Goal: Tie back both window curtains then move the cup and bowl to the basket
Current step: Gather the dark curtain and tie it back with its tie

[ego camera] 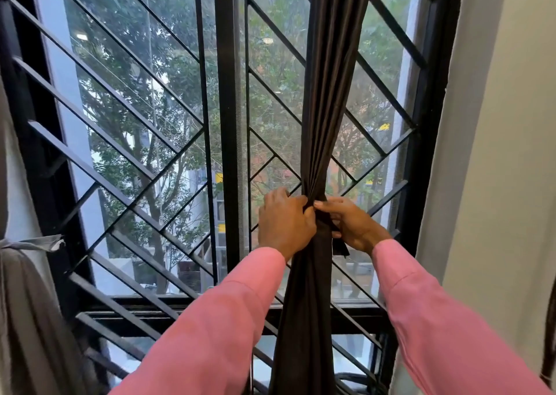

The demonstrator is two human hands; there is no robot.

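The dark brown fabric curtain (328,93) hangs gathered into one narrow bundle in front of the right half of the black-framed window (225,93), pinched to its tightest at mid-height and spreading wider again below, where it runs down past the sill and out of the bottom of the view. At the pinch, a dark strip of matching cloth tie-back (338,242) is wrapped round the bundle; one loose end of it hangs just right of the curtain, below the right hand.

The left hand (284,221) grips the curtain from the left side at the pinch, fingers curled and clenched on the fabric and the tie. The right hand (350,223) meets it from the right side, thumb and fingers closed on the tie-back strip against the bundle; the two hands nearly touch across the curtain. Both arms reach up from the bottom of the view in pink long sleeves (228,319).

Behind the curtain, the black metal window grille (135,142) of diagonal bars covers the panes, and green trees (168,63) show through the glass. To the left of the curtain, at the far edge of the view, a grey fabric curtain (27,304) is already cinched by a grey cloth tie (36,242). To the right of the dark curtain, past the window frame, stands a pale wall (511,154).
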